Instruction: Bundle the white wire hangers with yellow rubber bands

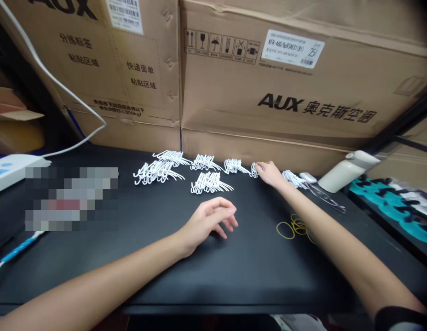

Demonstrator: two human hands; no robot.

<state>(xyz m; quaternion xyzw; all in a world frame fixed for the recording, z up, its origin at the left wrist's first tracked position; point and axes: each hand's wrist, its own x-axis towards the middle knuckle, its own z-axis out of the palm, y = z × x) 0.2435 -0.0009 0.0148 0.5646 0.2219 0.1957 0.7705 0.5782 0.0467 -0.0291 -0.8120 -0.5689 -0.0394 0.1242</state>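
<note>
My left hand hovers over the black tabletop with fingers loosely curled and apart, holding nothing. Just beyond it lies a pile of white wire hooks. My right hand reaches to the back row, its fingers closed around a bundle of white hooks that they partly cover. Left of that bundle sits another hook pile, then one more pile. A larger, overlapping heap of hooks is at the left end. Right of my wrist, more hooks lie partly behind my forearm.
Yellow rubber bands lie beside my right forearm. Glasses, a white bottle and a teal rack stand at the right. Cardboard boxes line the back. A power strip and a blurred-out item are left.
</note>
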